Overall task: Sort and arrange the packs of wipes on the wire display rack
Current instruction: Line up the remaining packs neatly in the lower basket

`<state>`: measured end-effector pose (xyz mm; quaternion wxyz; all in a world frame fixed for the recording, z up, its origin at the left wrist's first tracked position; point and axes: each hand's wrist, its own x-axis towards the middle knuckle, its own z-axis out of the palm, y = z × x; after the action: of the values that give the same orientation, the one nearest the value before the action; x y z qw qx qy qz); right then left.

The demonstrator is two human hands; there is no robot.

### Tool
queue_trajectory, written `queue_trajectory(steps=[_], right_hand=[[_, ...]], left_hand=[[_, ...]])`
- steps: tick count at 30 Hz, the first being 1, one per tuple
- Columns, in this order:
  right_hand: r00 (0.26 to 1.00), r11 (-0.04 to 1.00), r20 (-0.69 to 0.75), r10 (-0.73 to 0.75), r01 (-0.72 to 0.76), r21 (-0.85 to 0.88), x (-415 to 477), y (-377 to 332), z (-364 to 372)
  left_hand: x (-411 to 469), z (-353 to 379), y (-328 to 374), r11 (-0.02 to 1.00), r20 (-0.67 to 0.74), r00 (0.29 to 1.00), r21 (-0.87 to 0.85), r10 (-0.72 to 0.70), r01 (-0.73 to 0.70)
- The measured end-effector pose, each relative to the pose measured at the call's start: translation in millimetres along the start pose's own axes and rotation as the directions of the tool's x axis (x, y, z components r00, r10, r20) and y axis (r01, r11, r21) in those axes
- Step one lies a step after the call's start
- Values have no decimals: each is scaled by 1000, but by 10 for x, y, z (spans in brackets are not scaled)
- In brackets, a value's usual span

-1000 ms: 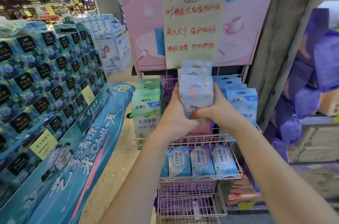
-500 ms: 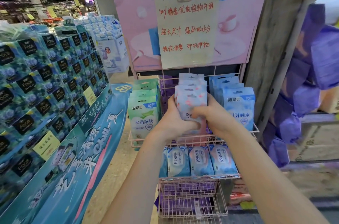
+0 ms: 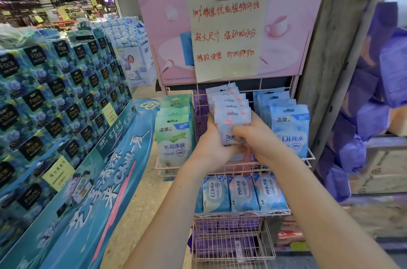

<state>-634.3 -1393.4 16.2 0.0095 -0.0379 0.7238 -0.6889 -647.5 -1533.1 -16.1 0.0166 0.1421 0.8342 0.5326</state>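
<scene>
Packs (image 3: pixel 233 114) sit lower in rack (image 3: pixel 240 168) now — left hand (image 3: pixel 211 147) and right hand (image 3: pixel 259 143) clamped round them.

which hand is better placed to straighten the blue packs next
Right, probably. The right hand grips the pink-flowered packs on the side next to the blue packs; the left hand grips their other side, nearer the green packs, and would have to cross over.

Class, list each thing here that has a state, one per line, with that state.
left hand, grips the pink packs from their left side
right hand, grips the pink packs low at the front
pink packs, upright, stacked front to back, held
green packs, upright, left row
blue packs, upright, right row
lower packs, side by side on shelf below
</scene>
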Motion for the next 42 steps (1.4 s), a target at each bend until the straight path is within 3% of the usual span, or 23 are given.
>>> queue_trajectory(steps=[11, 20, 24, 27, 30, 34, 37, 40, 42], right_hand=[[994, 1000, -113, 4, -6, -13, -66, 75, 28], [994, 999, -109, 30, -32, -13, -142, -43, 52], [983, 995, -173, 63, -75, -63, -168, -57, 75], [966, 974, -242, 89, -135, -182, -274, -131, 120], [954, 950, -298, -27, -68, -304, -450, -215, 189], [855, 889, -381, -352, 178, -422, -654, -272, 357], [843, 847, -289, -454, 307, -434, -634, -258, 509], [907, 843, -85, -411, 343, -414, -528, -219, 693], [946, 874, 10, -325, 304, -380, -448, -212, 823]], left_hand=[[14, 14, 73, 990, 44, 994, -105, -95, 99], [138, 45, -22, 980, 43, 998, -196, 50, -41], [122, 44, -10, 992, 18, 1000, -125, 1, 2], [-130, 41, 206, 996, -112, 993, 80, -34, 44], [-416, -47, 340, 948, -241, 961, 313, 137, -57], [-744, -337, 465, 935, -432, 850, 308, 301, -175], [-895, -594, 435, 929, -524, 783, 324, 334, -179], [-872, -858, 161, 925, -493, 845, 379, 205, -3], [-817, -997, -13, 955, -399, 915, 289, 54, 70]])
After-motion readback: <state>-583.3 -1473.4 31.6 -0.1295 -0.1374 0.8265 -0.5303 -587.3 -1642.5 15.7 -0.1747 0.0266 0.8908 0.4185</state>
